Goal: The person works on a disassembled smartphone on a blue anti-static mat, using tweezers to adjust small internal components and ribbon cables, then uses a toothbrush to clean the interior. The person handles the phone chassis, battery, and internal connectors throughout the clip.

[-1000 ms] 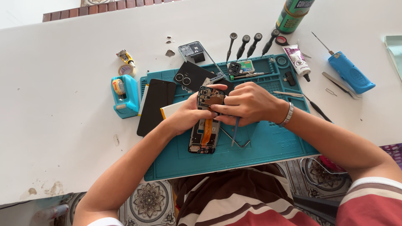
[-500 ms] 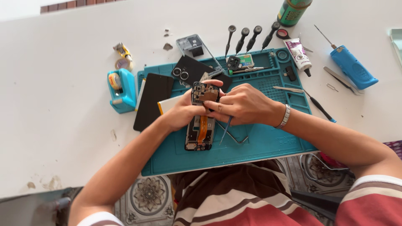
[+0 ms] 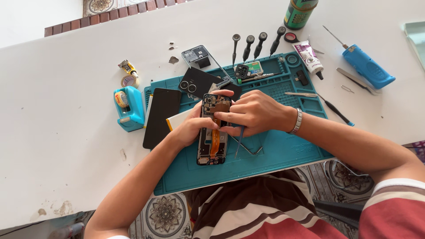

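An opened phone (image 3: 213, 137) with its back off lies on the teal work mat (image 3: 283, 150), showing an orange flex cable and circuit boards. My left hand (image 3: 191, 126) grips the phone's left edge, with the thumb over its upper part. My right hand (image 3: 254, 113) rests on the phone's upper half, fingers pressing on the board, and holds metal tweezers (image 3: 239, 140) that point down toward the mat. A bracelet sits on my right wrist.
A black phone back cover (image 3: 197, 83), a dark screen panel (image 3: 162, 116), and a phone frame (image 3: 200, 56) lie left and above. Several screwdrivers (image 3: 254, 44), a glue tube (image 3: 310, 55), a blue electric tool (image 3: 367, 67), a green can (image 3: 299, 13) and a blue tape dispenser (image 3: 128, 108) surround the mat.
Both hands stay on the phone; the fingers shifted slightly over its upper half. The camera view drifted a little.
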A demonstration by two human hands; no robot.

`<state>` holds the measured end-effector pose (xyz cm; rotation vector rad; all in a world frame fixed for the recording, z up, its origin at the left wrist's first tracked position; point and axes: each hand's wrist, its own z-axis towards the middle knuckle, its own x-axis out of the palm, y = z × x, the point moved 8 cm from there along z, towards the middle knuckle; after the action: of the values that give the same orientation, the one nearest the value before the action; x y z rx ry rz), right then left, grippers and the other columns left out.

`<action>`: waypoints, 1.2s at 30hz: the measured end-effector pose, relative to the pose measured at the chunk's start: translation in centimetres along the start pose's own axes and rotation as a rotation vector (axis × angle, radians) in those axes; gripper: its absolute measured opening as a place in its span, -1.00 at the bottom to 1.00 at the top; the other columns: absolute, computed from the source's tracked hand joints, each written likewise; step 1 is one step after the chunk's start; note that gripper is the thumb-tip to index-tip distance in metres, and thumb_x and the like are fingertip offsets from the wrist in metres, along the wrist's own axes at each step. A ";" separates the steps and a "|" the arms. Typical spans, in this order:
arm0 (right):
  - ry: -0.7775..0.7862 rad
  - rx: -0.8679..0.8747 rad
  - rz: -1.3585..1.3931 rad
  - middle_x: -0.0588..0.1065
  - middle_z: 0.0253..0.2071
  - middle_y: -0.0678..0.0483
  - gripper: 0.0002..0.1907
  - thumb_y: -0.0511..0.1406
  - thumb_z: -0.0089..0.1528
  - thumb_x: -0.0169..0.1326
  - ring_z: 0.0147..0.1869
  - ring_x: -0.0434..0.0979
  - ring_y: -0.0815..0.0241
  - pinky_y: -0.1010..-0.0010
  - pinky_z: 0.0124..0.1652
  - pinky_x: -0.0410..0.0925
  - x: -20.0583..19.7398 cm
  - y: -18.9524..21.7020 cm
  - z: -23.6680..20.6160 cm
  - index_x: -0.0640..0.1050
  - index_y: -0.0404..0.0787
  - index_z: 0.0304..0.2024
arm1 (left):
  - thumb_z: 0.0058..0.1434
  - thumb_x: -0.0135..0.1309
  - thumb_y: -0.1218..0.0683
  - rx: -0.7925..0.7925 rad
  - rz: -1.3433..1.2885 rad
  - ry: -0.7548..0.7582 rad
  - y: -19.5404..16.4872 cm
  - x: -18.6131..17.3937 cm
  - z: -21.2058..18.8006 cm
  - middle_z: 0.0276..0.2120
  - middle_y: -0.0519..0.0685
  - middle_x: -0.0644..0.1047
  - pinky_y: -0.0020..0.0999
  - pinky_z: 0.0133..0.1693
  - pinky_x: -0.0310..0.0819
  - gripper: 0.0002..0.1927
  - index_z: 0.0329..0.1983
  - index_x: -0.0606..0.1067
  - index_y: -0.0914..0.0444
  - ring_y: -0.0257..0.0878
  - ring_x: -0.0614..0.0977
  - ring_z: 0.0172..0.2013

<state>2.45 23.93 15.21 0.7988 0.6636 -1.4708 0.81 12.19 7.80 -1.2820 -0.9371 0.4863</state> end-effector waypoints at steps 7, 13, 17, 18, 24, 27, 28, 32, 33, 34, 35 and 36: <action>0.071 0.045 -0.014 0.34 -0.70 0.20 -0.62 -0.13 0.20 0.30 -0.68 0.32 0.29 0.45 -0.61 0.21 0.7 -0.3 -0.4 0.64 -0.14 0.01 | -0.06 0.02 0.14 0.048 -0.004 0.034 -0.4 0.5 -0.1 0.06 0.10 0.49 -0.17 0.22 0.47 -0.10 0.47 0.18 0.25 -0.08 0.57 0.09; -0.154 -0.030 -0.023 0.39 -0.60 0.20 -0.57 -0.15 0.30 0.27 -0.59 0.36 0.33 0.48 -0.51 0.24 -0.9 0.4 -0.7 0.53 -0.17 0.15 | 0.39 -0.04 -0.24 0.208 -0.140 -0.038 -2.0 0.0 -0.4 0.07 0.18 0.56 -0.19 0.01 0.67 -0.34 0.39 0.27 0.24 -0.10 0.67 0.02; -0.219 0.024 -0.022 0.44 -0.55 0.15 -0.54 -0.16 0.31 0.24 -0.56 0.39 0.30 0.45 -0.49 0.23 -1.9 -0.1 -0.9 0.51 -0.25 0.17 | 0.46 -0.06 -0.16 0.248 -0.292 -0.113 -3.1 -1.7 -0.7 0.08 0.18 0.53 -0.18 -0.12 0.69 -0.46 0.36 0.29 0.23 -0.05 0.69 -0.10; -0.212 0.039 -0.016 0.44 -0.55 0.15 -0.54 -0.17 0.31 0.24 -0.57 0.39 0.30 0.44 -0.50 0.23 -2.0 -0.3 -0.9 0.51 -0.26 0.16 | 0.46 -0.08 -0.14 0.237 -0.335 -0.139 -3.2 -2.3 -0.8 0.07 0.16 0.55 -0.20 -0.13 0.70 -0.49 0.34 0.29 0.22 -0.04 0.69 -0.12; -0.217 0.089 0.006 0.47 -0.52 0.12 -0.56 -0.19 0.31 0.25 -0.52 0.44 0.25 0.42 -0.46 0.28 -2.6 -0.8 -0.5 0.52 -0.28 0.14 | 0.49 0.01 -0.01 0.199 -0.263 -0.246 -3.6 -6.3 -0.8 -0.15 0.03 0.62 -0.41 -0.27 0.65 -0.67 0.21 0.39 0.24 -0.27 0.68 -0.25; -0.194 0.120 0.016 0.46 -0.53 0.12 -0.59 -0.21 0.30 0.26 -0.51 0.47 0.24 0.41 -0.45 0.30 -2.5 -1.0 -0.4 0.53 -0.27 0.12 | 0.54 0.07 0.07 0.309 -0.177 -0.302 -4.6 -8.1 -1.3 -0.23 -0.08 0.56 -0.55 -0.30 0.55 -0.72 0.24 0.42 0.22 -0.45 0.61 -0.30; -0.190 0.138 0.016 0.46 -0.54 0.12 -0.60 -0.21 0.30 0.26 -0.51 0.48 0.24 0.41 -0.45 0.31 -2.4 -1.2 -0.4 0.53 -0.26 0.11 | 0.55 0.08 0.09 0.338 -0.126 -0.323 -5.1 -8.7 -1.5 -0.28 -0.12 0.53 -0.60 -0.33 0.51 -0.73 0.25 0.43 0.21 -0.50 0.59 -0.34; -0.121 0.201 0.021 0.50 -0.52 0.13 -0.69 -0.19 0.26 0.27 -0.53 0.48 0.24 0.42 -0.48 0.30 -1.2 -2.1 -0.7 0.60 -0.22 -0.04 | 0.48 0.01 0.08 0.316 -0.085 -0.375 -6.9 -11.1 -2.7 -0.36 -0.13 0.53 -0.55 -0.46 0.50 -0.81 0.10 0.40 0.18 -0.44 0.59 -0.46; -0.099 0.208 0.021 0.50 -0.51 0.12 -0.74 -0.19 0.26 0.28 -0.54 0.46 0.24 0.42 -0.50 0.29 -0.8 -2.3 -0.8 0.62 -0.20 -0.11 | 0.47 -0.01 0.06 0.313 -0.049 -0.389 -7.5 -11.6 -3.4 -0.40 -0.18 0.49 -0.56 -0.51 0.48 -0.82 0.08 0.41 0.18 -0.45 0.57 -0.50; -0.076 0.217 0.021 0.51 -0.51 0.11 -0.79 -0.19 0.25 0.29 -0.56 0.45 0.23 0.41 -0.51 0.28 -0.4 -2.5 -0.9 0.64 -0.18 -0.19 | 0.47 -0.02 0.04 0.307 -0.014 -0.401 -7.9 -12.0 -3.7 -0.45 -0.22 0.46 -0.56 -0.57 0.47 -0.82 0.06 0.41 0.17 -0.46 0.55 -0.55; -0.063 0.223 0.021 0.51 -0.51 0.12 -0.79 -0.18 0.24 0.29 -0.57 0.45 0.24 0.42 -0.52 0.28 -0.1 -2.6 -1.0 0.64 -0.18 -0.24 | 0.49 0.00 0.05 0.350 -0.077 -0.317 -8.3 -11.7 -3.6 -0.50 -0.24 0.44 -0.60 -0.60 0.41 -0.84 0.06 0.42 0.17 -0.50 0.50 -0.60; -0.052 0.226 0.018 0.51 -0.51 0.12 -0.78 -0.16 0.23 0.29 -0.58 0.44 0.24 0.42 -0.53 0.28 0.2 -2.7 -1.1 0.64 -0.18 -0.29 | 0.51 0.02 0.06 0.397 -0.137 -0.231 -8.8 -11.3 -3.5 -0.54 -0.25 0.42 -0.64 -0.63 0.35 -0.85 0.07 0.43 0.16 -0.54 0.45 -0.65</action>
<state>-0.19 24.86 14.23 0.9340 0.4548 -1.5632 -4.30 -0.80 12.58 -0.8089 -1.0509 0.6847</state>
